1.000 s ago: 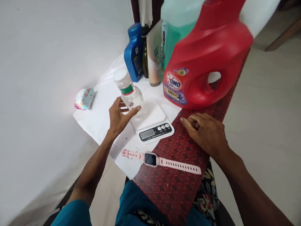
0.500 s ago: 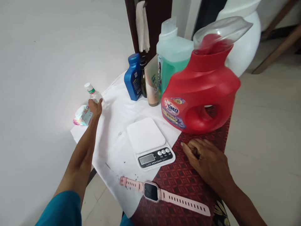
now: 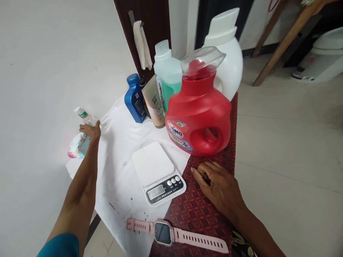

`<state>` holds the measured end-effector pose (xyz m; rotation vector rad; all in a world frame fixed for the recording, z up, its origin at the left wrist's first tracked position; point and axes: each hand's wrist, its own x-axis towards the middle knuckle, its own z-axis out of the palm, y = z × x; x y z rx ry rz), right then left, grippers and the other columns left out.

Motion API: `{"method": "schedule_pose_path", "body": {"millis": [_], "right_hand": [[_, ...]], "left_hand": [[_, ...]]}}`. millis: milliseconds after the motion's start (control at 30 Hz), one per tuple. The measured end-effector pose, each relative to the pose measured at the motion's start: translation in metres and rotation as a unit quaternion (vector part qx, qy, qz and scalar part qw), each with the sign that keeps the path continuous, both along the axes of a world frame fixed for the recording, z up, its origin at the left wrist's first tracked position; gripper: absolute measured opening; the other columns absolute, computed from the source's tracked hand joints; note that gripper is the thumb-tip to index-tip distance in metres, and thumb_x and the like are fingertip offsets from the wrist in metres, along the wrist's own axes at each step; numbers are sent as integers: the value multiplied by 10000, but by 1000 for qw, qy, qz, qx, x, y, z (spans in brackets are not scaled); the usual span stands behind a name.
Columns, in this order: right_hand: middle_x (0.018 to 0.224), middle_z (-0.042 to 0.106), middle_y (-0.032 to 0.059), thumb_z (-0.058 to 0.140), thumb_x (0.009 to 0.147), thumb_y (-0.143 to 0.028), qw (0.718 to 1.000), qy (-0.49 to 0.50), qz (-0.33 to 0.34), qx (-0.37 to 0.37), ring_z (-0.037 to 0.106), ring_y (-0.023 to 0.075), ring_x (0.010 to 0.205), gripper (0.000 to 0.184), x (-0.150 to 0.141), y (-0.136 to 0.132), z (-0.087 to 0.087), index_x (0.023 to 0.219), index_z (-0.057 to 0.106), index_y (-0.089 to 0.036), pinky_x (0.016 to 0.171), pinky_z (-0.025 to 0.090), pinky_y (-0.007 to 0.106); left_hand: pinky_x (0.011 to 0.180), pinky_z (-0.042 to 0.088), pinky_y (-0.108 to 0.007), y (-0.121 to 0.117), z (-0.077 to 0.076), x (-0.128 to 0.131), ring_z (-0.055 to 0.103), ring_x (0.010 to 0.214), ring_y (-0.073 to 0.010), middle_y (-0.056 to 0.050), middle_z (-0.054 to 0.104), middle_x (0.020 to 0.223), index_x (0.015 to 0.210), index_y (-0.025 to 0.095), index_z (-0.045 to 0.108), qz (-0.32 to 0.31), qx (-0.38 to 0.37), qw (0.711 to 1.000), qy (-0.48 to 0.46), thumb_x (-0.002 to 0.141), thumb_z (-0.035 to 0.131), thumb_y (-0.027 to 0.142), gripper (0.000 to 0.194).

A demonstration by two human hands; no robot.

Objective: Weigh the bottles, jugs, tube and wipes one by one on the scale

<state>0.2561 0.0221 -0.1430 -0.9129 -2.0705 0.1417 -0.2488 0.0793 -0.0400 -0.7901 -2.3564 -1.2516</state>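
My left hand [image 3: 91, 130] is stretched out to the far left edge of the white sheet [image 3: 118, 157], closed around a small clear bottle [image 3: 85, 117] with a white cap and green label, held tilted. A crumpled wipes packet [image 3: 77, 145] lies just below it. My right hand [image 3: 218, 187] rests on the red patterned cloth [image 3: 203, 214], fingers loosely curled, holding nothing, right of the white kitchen scale [image 3: 158, 172]. The scale's platform is bare.
A red detergent jug [image 3: 198, 114] stands behind the scale, with a green bottle [image 3: 167, 76], white jug [image 3: 227, 60], blue bottle [image 3: 134, 100] and beige tube [image 3: 154, 103] at the back. A pink smartwatch [image 3: 171, 233] lies at the near edge.
My left hand lifted the small clear bottle off the scale and carried it to the far left by the wipes packet. The right hand stayed put. The view tilted up.
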Motion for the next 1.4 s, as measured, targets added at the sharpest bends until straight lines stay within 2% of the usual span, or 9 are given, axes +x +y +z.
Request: {"method": "schedule_pose_path", "body": {"millis": [100, 267, 433, 567, 633, 800, 1033, 1200, 1400], "right_hand": [[669, 561, -23, 565, 1055, -197, 1000, -1, 1, -14, 550, 182, 642, 375, 0, -1, 0, 731, 396, -283, 746, 464, 360], [684, 595, -7, 566, 1060, -235, 998, -9, -7, -61, 581, 199, 693, 369, 2, -2, -4, 722, 424, -280, 761, 465, 374], [696, 603, -1, 552, 1065, -242, 997, -2, -8, -82, 568, 192, 690, 377, 2, -3, -3, 717, 411, -276, 754, 456, 364], [679, 576, -7, 539, 1055, -225, 995, 4, -10, -96, 536, 183, 663, 380, 2, -3, 1, 712, 383, -275, 696, 417, 354], [670, 567, -8, 534, 1048, -217, 994, 8, -10, -107, 530, 182, 661, 377, 2, -3, 3, 709, 380, -275, 688, 407, 353], [661, 561, -13, 536, 1042, -219, 994, 10, -5, -105, 523, 184, 647, 377, 2, -3, 2, 708, 372, -277, 695, 411, 357], [656, 564, -6, 551, 1048, -280, 997, 3, -8, -77, 540, 198, 659, 395, 0, -2, -5, 698, 366, -282, 706, 432, 358], [643, 541, -2, 534, 1041, -306, 995, -11, -11, -95, 523, 203, 663, 402, -1, -2, -4, 689, 342, -285, 716, 422, 367], [655, 528, 4, 533, 1025, -318, 991, -22, -22, -131, 495, 206, 680, 385, -4, -2, -4, 695, 337, -287, 760, 429, 376]], "left_hand": [[1339, 212, -588, 9, 0, 32, 298, 1609, -461, -396, 294, 1617, 1513, 20, 284, -13, 27, 999, 35, 791, 899, 300, 989], [1201, 460, -500, 68, -3, 109, 563, 1440, -363, -228, 571, 1496, 1369, 173, 519, -275, 40, 960, -30, 723, 964, 401, 817], [1005, 571, -468, 122, -6, 149, 730, 1151, -284, -105, 751, 1166, 1139, 158, 641, -284, 90, 939, -172, 664, 944, 375, 604], [880, 546, -434, 125, -11, 146, 723, 1128, -226, 5, 719, 872, 917, 122, 664, -331, 117, 924, -155, 809, 747, 546, 446], [847, 542, -430, 112, -13, 140, 728, 1077, -214, 23, 692, 815, 899, 114, 660, -338, 126, 920, -150, 819, 710, 577, 473], [841, 634, -430, 48, -12, 118, 734, 911, -238, -29, 755, 934, 985, 191, 671, -253, 160, 940, -164, 568, 902, 459, 547], [839, 643, -437, -41, -6, 98, 708, 839, -234, -59, 747, 933, 989, 180, 677, -213, 178, 943, -184, 512, 928, 484, 619], [882, 649, -438, -89, 7, 114, 723, 873, -240, -65, 758, 967, 997, 180, 712, -244, 195, 929, -198, 528, 959, 431, 587], [920, 658, -437, -133, 27, 165, 758, 936, -257, -59, 783, 1005, 1027, 203, 760, -345, 167, 906, -180, 622, 961, 398, 492]]}}
